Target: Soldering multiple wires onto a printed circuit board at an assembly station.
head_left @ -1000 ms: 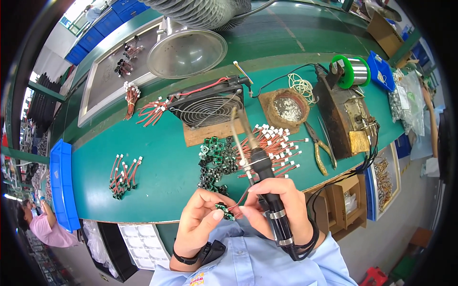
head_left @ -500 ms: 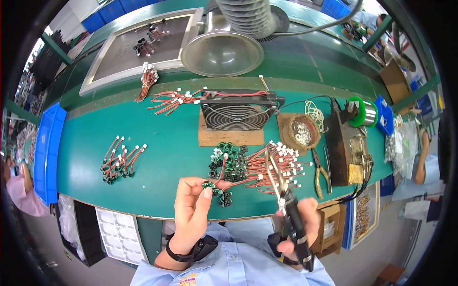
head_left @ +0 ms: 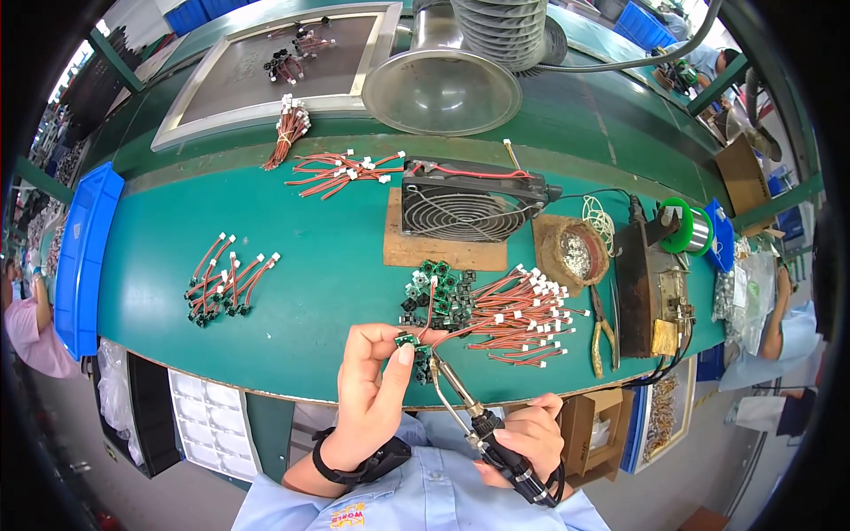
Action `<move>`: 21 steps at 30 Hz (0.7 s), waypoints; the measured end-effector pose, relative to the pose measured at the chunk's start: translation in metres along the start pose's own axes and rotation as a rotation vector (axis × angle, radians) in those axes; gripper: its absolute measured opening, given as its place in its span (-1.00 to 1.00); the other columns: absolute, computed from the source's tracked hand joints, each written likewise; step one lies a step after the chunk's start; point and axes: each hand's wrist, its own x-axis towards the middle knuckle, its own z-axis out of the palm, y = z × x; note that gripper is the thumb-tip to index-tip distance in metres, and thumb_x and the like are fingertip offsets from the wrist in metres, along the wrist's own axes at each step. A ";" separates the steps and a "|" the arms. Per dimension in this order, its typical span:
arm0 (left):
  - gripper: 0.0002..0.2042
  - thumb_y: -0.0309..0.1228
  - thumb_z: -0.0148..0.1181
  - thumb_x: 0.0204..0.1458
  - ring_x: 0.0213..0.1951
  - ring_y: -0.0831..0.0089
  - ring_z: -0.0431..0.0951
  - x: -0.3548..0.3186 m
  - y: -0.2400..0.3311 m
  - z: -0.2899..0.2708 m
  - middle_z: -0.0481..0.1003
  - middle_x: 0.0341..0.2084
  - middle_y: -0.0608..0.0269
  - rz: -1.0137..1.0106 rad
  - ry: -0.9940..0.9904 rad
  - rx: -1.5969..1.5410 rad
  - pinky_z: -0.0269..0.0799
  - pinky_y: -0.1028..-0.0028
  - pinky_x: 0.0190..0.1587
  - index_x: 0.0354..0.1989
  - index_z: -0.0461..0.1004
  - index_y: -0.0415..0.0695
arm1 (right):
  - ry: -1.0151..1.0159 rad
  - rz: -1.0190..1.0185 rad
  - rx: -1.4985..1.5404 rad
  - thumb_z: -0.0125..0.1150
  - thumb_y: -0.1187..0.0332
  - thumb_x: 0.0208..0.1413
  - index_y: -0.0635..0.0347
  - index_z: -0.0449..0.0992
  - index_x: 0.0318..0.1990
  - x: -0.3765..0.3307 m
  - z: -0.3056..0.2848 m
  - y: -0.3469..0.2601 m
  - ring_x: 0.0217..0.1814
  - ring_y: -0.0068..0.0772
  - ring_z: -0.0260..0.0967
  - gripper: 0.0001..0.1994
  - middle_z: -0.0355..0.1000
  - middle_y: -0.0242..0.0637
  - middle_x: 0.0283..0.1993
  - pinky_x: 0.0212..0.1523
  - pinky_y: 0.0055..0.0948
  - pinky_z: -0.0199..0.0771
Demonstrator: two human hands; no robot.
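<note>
Now, left fingers: the left hand [head_left: 372, 380] is pinching a small circuit board [head_left: 406, 340] between thumb and forefinger, and a red wire [head_left: 431, 310] is standing up just beyond the fingertips.
Right fingers: the right hand [head_left: 522, 442] is grasping a soldering iron [head_left: 500, 447], whose tip is pointing at the left fingertips; whether it is touching the board cannot be told.
Step in hand: the person is probably soldering wire to the board, judging by the tip lying just beside it.
Next move: it is likely calling for a steady left pinch and a tip meeting the joint while staying clear of the thumb.
Loose parts: a pile of boards [head_left: 434, 292] is lying just beyond the left fingertips, with a heap of wires [head_left: 522, 310] spreading to its right.
Dish: ahead of the right fingers, a round dish [head_left: 551, 255] is holding pale bits.
Framed tray: far beyond the left fingers, a framed tray [head_left: 239, 93] is holding black parts with wires.
Carton: right of the right fingers, below the table, an open carton [head_left: 577, 425] is holding something pale.
</note>
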 end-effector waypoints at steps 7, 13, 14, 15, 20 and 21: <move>-0.90 -0.52 -0.13 0.17 -0.13 0.41 0.48 -0.001 -0.003 -0.001 0.48 -0.21 -0.05 0.033 -0.001 0.055 0.30 0.47 -0.03 -0.19 0.17 -0.26 | -0.023 0.000 0.008 0.43 0.26 -0.35 0.02 0.46 -0.21 0.001 -0.002 0.000 -0.43 -0.52 0.35 -0.56 0.45 -0.50 -0.47 -0.12 -0.35 0.12; -0.89 -0.52 -0.12 0.16 -0.15 0.42 0.49 -0.002 -0.002 0.000 0.49 -0.22 -0.05 0.039 0.000 0.086 0.31 0.47 -0.05 -0.20 0.17 -0.26 | -0.021 -0.012 0.031 0.42 0.27 -0.34 0.06 0.46 -0.20 0.000 -0.004 0.002 -0.44 -0.50 0.35 -0.57 0.45 -0.48 -0.48 -0.14 -0.35 0.11; -0.89 -0.52 -0.12 0.16 -0.15 0.42 0.49 -0.003 -0.001 0.000 0.49 -0.22 -0.05 0.040 0.000 0.087 0.31 0.47 -0.05 -0.20 0.17 -0.26 | -0.020 -0.013 0.032 0.42 0.27 -0.34 0.06 0.46 -0.20 0.000 -0.004 0.002 -0.44 -0.50 0.35 -0.57 0.45 -0.48 -0.48 -0.14 -0.35 0.11; -0.89 -0.52 -0.13 0.16 -0.14 0.40 0.48 -0.003 -0.001 0.000 0.48 -0.21 -0.06 0.032 -0.005 0.091 0.32 0.44 -0.04 -0.19 0.16 -0.26 | -0.023 -0.011 0.037 0.42 0.27 -0.33 0.06 0.46 -0.20 0.000 -0.004 0.002 -0.44 -0.49 0.35 -0.57 0.45 -0.48 -0.49 -0.15 -0.35 0.11; -0.89 -0.52 -0.13 0.16 -0.15 0.41 0.49 -0.003 -0.001 0.000 0.48 -0.21 -0.05 0.027 -0.010 0.097 0.32 0.46 -0.05 -0.19 0.17 -0.27 | -0.008 -0.019 0.049 0.41 0.27 -0.32 0.07 0.45 -0.20 -0.001 -0.002 0.003 -0.46 -0.49 0.34 -0.58 0.44 -0.48 -0.51 -0.16 -0.34 0.09; -0.89 -0.51 -0.12 0.16 -0.15 0.44 0.49 -0.003 -0.001 0.000 0.49 -0.21 -0.04 0.032 -0.008 0.097 0.32 0.49 -0.07 -0.20 0.17 -0.27 | 0.002 -0.024 0.051 0.41 0.27 -0.32 0.07 0.45 -0.20 -0.002 -0.002 0.003 -0.46 -0.49 0.33 -0.58 0.44 -0.48 -0.51 -0.16 -0.33 0.08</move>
